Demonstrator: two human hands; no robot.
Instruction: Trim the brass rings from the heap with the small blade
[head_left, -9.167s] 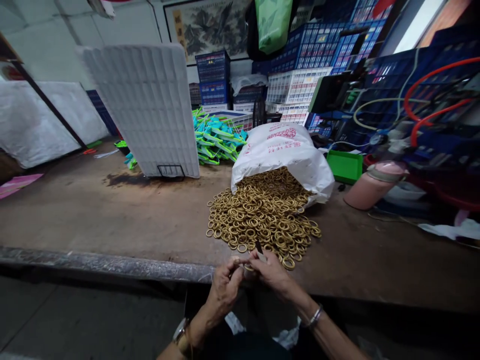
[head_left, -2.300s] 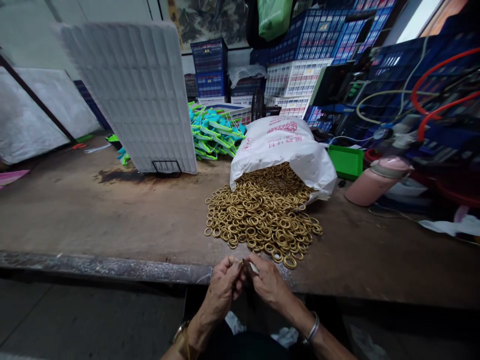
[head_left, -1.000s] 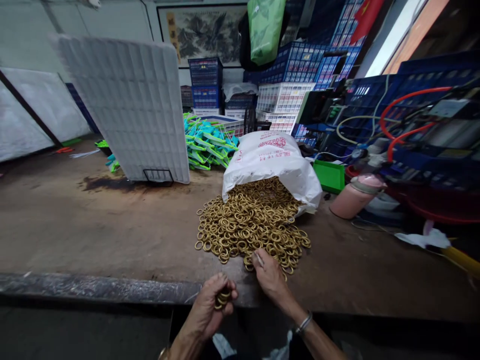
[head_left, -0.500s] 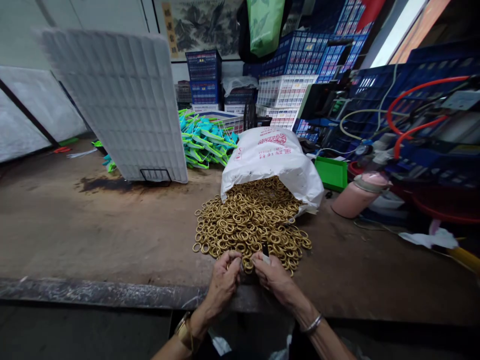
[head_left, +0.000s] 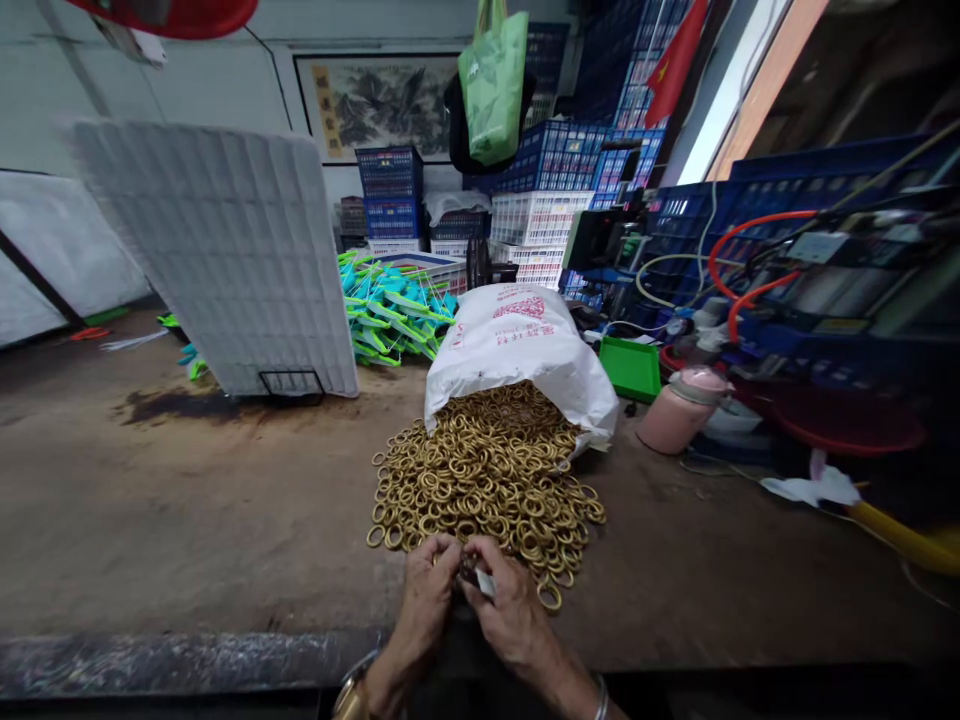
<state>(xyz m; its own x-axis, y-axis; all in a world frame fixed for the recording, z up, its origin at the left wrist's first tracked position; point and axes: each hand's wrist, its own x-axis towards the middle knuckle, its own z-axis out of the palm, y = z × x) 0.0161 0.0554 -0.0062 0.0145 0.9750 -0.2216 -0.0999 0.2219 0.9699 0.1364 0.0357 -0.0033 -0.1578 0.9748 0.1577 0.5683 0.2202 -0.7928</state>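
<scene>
My left hand [head_left: 426,592] is closed in a pinch at the near edge of a heap of brass-coloured rings [head_left: 480,490]. A bit of a ring [head_left: 436,560] shows between its thumb and finger. Close against it, my right hand [head_left: 510,605] is wrapped round a small tool [head_left: 486,582] with a white part and a dark, narrow end; its exact kind is hard to make out. The fingertips of both hands nearly meet and partly hide what lies between them. Behind the heap lies a white woven sack [head_left: 517,345] with its mouth towards me, the rings spilling out.
Green and turquoise plastic pieces [head_left: 397,310] are piled behind, left of the sack. A white ribbed panel [head_left: 225,260] leans in a wire stand. To the right are a green tray [head_left: 630,368], a pink bottle [head_left: 682,410] and equipment with orange tubing [head_left: 757,220].
My hands have come together, and the tool has tilted from pointing forward to pointing towards my left hand. A ring now lies near me beside my right hand. The camera view has tipped up.
</scene>
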